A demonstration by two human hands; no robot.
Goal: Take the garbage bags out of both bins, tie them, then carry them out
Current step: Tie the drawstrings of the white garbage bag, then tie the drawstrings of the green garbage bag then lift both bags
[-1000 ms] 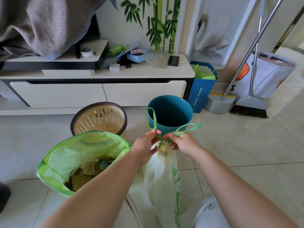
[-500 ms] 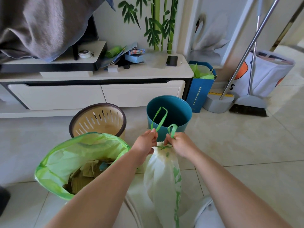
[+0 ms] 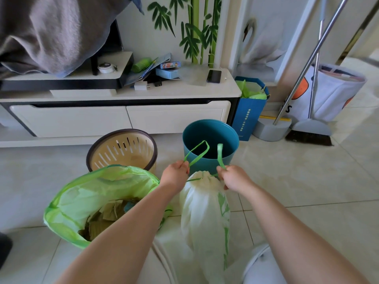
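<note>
The left hand (image 3: 175,176) is closed, pinching one green drawstring loop (image 3: 198,152); the right hand (image 3: 235,178) is closed, pinching the other loop (image 3: 220,155). Between them hangs the white bag (image 3: 203,212), its neck cinched. The green bag (image 3: 98,199) sits open on the floor, left, before the beige bin (image 3: 123,149); the teal bin (image 3: 211,140) stands beyond the hands.

a home living room; a low white tv cabinet (image 3: 123,117) with drawers stands on pale floor tiles (image 3: 307,181); bamboo wall art (image 3: 196,27) behind it; a broom (image 3: 307,132) leans nearby; two household bins (image 3: 211,144) stand on the floor
</note>
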